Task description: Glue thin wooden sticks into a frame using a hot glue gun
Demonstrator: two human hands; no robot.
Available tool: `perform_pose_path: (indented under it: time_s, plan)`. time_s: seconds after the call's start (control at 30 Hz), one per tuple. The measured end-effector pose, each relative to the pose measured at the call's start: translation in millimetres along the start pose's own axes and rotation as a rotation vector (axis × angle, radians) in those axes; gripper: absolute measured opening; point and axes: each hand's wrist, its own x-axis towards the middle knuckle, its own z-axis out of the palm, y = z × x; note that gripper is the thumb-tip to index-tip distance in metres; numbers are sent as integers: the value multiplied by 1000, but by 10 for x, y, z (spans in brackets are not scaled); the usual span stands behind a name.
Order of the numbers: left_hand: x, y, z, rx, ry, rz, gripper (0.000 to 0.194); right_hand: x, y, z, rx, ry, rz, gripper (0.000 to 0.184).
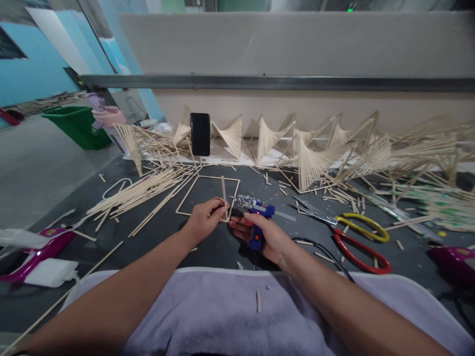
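A square frame of thin wooden sticks (218,178) lies flat on the dark table in front of me. At its near right corner, my left hand (203,220) pinches a wooden stick (223,188) that stands nearly upright. My right hand (273,238) is wrapped round a blue hot glue gun (264,209). The gun's nozzle, covered in crumpled silvery material, points left over the frame's right side. A clear glue stick (285,216) sticks out of its back. Whether the nozzle touches the frame, I cannot tell.
Loose sticks (143,190) lie in a pile on the left. Scissors with red and yellow handles (361,237) lie open on the right. Several twisted stick structures (309,168) stand along the back, near a phone (200,134). A black cord (326,252) runs beside my right forearm.
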Motion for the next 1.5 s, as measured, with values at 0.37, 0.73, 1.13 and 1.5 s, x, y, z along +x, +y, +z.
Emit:
perform_pose_path:
  time_s: [0.37, 0.73, 1.13, 1.5]
  plan:
    - [5, 10, -3, 48, -5, 4, 22, 3, -3, 2, -4, 15, 11, 10]
    - [1, -15, -7, 62, -5, 25, 22, 4, 4, 1, -12, 16, 5, 10]
    - [3, -12, -3, 58, -2, 32, 21, 5, 7, -3, -15, 15, 5, 10]
    - [9, 11, -9, 98, 6, 57, 21, 5, 5, -13, -8, 13, 7, 9]
